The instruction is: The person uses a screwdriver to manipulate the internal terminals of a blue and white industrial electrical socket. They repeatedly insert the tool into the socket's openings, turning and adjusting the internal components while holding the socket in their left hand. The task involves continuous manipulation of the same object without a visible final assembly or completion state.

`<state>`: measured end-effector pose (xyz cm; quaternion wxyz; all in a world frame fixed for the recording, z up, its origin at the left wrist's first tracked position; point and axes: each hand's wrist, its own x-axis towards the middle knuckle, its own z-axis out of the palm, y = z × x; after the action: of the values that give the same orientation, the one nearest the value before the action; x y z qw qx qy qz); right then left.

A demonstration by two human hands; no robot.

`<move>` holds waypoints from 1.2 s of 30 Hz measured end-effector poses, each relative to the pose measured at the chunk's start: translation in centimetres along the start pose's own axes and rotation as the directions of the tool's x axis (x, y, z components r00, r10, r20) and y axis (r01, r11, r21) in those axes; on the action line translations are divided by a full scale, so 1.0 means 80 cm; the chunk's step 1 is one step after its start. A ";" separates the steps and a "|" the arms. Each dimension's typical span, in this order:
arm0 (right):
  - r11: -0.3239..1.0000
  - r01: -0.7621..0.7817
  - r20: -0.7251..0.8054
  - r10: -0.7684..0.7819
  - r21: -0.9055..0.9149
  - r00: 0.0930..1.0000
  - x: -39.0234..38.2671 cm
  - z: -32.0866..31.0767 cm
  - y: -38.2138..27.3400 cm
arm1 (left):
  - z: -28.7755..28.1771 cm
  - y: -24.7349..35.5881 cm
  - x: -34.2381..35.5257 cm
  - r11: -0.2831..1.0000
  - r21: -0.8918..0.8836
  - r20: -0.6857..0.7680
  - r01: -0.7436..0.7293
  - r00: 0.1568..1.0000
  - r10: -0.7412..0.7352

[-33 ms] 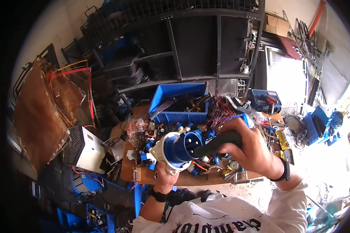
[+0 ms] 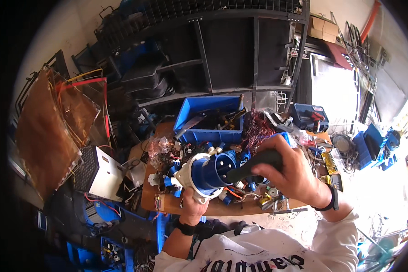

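Note:
A large industrial plug fitting, with a blue round shroud (image 2: 204, 172), metal pins and a white flanged base (image 2: 190, 186), is held above the cluttered wooden table (image 2: 152, 204). My left hand (image 2: 193, 208) grips the base from below. My right hand (image 2: 294, 177) is closed around a dark-handled tool (image 2: 263, 163), whose far end reaches into the shroud beside the pins; its tip is hard to make out. Several smaller blue-and-white connectors (image 2: 170, 181) and loose wires lie around underneath.
A blue crate of tools (image 2: 208, 136) and tangled red wire (image 2: 254, 129) sit behind the fitting. An open dark case (image 2: 303, 118) is at back right. A white metal box (image 2: 104, 177) and rusty sheets (image 2: 50, 131) stand left. A black metal frame (image 2: 254, 54) spans the back.
My right thumb and fingers have shifted very slightly upward on the tool. The left hand and the fitting look almost unchanged.

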<state>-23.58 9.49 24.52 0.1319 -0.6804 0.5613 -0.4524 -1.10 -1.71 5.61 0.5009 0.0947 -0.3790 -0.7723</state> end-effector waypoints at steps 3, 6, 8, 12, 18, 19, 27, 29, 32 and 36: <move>0.987 0.155 0.126 -0.160 0.050 0.979 0.002 -0.005 0.007 | -0.001 0.010 -0.002 0.999 0.039 0.004 0.017 1.000 -0.017; 0.804 0.594 0.247 -0.570 -0.032 0.784 0.012 -0.012 0.004 | -0.014 0.011 -0.003 0.999 -0.002 0.019 0.045 0.999 -0.045; 0.748 0.663 0.282 -0.628 -0.040 0.726 0.015 -0.018 0.003 | -0.007 0.015 -0.002 0.998 0.001 0.018 0.066 0.998 -0.066; 0.867 0.481 0.189 -0.498 0.132 0.846 0.015 -0.009 0.008 | -0.003 0.014 -0.005 0.999 0.039 0.031 0.036 0.999 -0.037; 0.982 0.162 0.194 -0.179 0.099 0.965 -0.013 0.007 -0.003 | -0.005 0.005 -0.004 0.999 0.052 0.043 -0.006 0.999 0.004; 0.986 0.098 0.182 -0.123 0.138 0.976 -0.012 0.007 -0.007 | -0.007 0.005 -0.003 0.998 0.065 0.042 0.003 0.999 -0.005; 0.958 -0.099 0.092 0.077 0.271 0.993 -0.011 0.003 -0.018 | 0.010 0.008 0.001 0.999 -0.001 0.041 0.042 0.998 -0.042; 0.977 -0.134 0.114 0.116 0.167 0.987 -0.007 -0.004 -0.020 | 0.007 0.009 0.004 0.998 0.026 -0.007 0.053 0.999 -0.053; 0.972 -0.082 0.075 0.067 0.218 0.995 -0.001 -0.003 -0.004 | 0.007 0.008 0.009 0.998 0.041 -0.023 0.056 0.998 -0.055; 0.991 -0.019 0.058 0.011 0.133 0.998 0.005 -0.002 0.010 | 0.004 0.004 0.009 0.999 0.029 -0.019 0.046 0.999 -0.045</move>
<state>-24.25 8.91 24.23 0.1963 -0.6785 0.5309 -0.4682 -1.42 -2.23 6.23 0.4853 0.1180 -0.3835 -0.7769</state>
